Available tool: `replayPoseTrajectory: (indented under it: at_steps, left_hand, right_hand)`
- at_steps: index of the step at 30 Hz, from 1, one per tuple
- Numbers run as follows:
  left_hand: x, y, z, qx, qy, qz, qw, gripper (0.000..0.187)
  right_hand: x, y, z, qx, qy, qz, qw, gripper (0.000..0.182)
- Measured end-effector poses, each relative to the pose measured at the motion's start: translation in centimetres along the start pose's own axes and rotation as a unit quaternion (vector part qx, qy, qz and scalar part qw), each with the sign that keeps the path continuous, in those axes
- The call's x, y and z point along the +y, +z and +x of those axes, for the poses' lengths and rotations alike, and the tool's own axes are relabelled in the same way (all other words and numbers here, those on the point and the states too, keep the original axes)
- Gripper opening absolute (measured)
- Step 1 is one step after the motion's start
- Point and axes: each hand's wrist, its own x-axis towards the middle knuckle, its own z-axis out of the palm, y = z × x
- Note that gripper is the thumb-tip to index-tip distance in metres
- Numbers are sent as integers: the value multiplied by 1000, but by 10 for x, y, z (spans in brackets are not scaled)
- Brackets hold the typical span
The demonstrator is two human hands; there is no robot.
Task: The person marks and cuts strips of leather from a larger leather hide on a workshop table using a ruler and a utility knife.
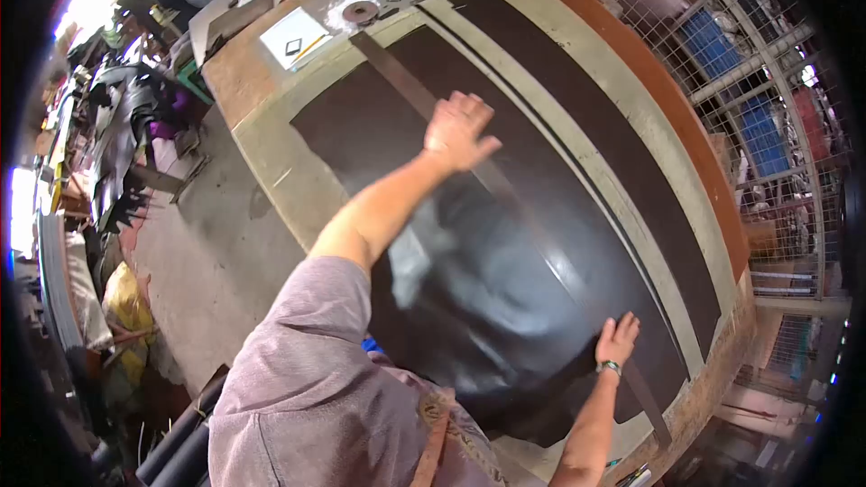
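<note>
A large dark brown sheet, apparently leather, lies on the table with its near part wrinkled and shiny. Across it runs a long straight strip, like a ruler. My left hand lies flat over the strip's upper part, fingers spread. Near the strip's lower end, my right hand rests flat with its fingers stretched out and a watch on the wrist. Beyond the sheet lies a separate long dark strip.
White paper with a yellow pencil and a brown roll lie at the table's far left. An orange-brown sheet lines the far edge. Wire mesh stands behind. Dark material hangs at the left.
</note>
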Motion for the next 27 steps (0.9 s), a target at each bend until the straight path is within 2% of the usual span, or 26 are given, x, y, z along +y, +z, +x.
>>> replayPoseTrajectory:
  at_steps: [1, 3, 4, 7, 8, 11, 12, 15, 18, 21, 27]
  left_hand:
    - [-35, -6, 19, -12, -42, 11, 999, 77]
    - [-107, 33, 55, 100, -120, 29, 987, 79]
    - [-131, 38, 72, 106, -149, 31, 983, 80]
    - [-173, 42, 110, 117, -210, 41, 970, 81]
    - [-176, 40, 122, 153, -210, 51, 964, 75]
    - [-181, 29, 153, 132, -256, 87, 954, 66]
    - [-190, 39, 164, 196, -259, 118, 938, 55]
    - [-216, 30, 180, 195, -263, 18, 945, 44]
    - [-224, 34, 189, 179, -236, -27, 955, 36]
    - [-223, 34, 194, 193, -219, -28, 956, 33]
    - [-218, 33, 209, 176, -248, -39, 952, 31]
  right_hand:
    - [-40, -2, 9, 23, -41, 8, 999, 66]
    - [-111, -7, 30, -2, -54, -5, 999, 65]
    - [-145, -14, 41, -25, -53, 7, 998, 65]
    - [-219, -34, 69, -68, -64, 49, 994, 66]
    - [-237, -40, 78, -77, -74, 47, 993, 65]
    - [-258, -30, 105, -54, -120, 41, 990, 63]
    - [-260, -28, 110, -47, -127, 46, 990, 63]
    - [-263, -32, 117, -38, -138, 57, 988, 61]
    - [-265, -32, 120, -36, -129, 47, 990, 62]
    - [-266, -29, 122, -35, -123, 49, 991, 63]
    - [-268, -27, 129, -37, -111, 53, 992, 64]
